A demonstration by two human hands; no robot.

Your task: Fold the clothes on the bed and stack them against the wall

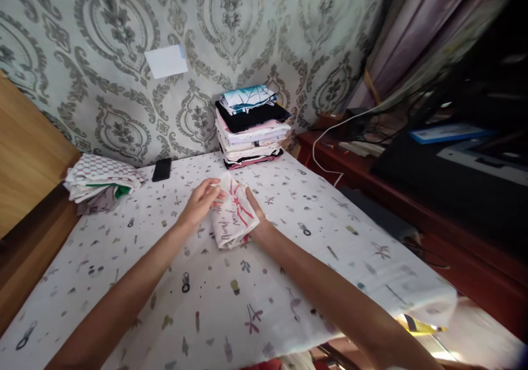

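Observation:
A folded white cloth (234,216) with red lines and dark lettering is between my hands, above the middle of the patterned white sheet. My left hand (203,198) touches its left upper edge, with the fingers slightly curved and apart. The cloth's right side rests in my right hand (254,211), whose thumb shows along the edge while its other fingers are hidden behind the fabric. Beyond the cloth, against the wall, stands a tall stack of folded clothes (253,131) topped by a blue and white piece.
At the left lies a pile of loosely folded cloths (103,177), beside a black phone (161,169). A dark red cabinet (433,232) with a white cable (319,139) runs along the right. Wooden furniture (33,150) borders the left side.

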